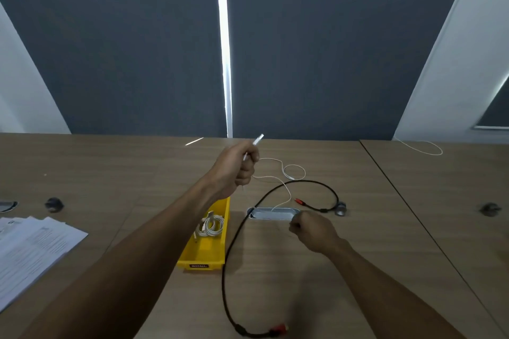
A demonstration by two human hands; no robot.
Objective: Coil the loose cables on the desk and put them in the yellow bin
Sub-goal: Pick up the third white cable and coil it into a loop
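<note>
- The left hand [237, 170] is raised above the bench [358, 256], its grip curled round the plug end of the thin white cable [286, 170]; the plug sticks up and away past the knuckles.
- From that grip the white cable falls away to the right and toward the person, loops loosely on the bench, crosses the black cable [228, 256] and ends near the metal grommet plate [272, 213].
- The right hand [311, 231] sits low just beside that plate, fingers curled; whether it pinches the white cable's far run I cannot tell.
- So the slack lies between the two hands, long axis running left-far to right-near; the right hand is nearer it and, I judge, better placed to gather loops.
- The yellow bin [217, 253] stands under the left forearm, already holding one coiled white cable [212, 226].
</note>
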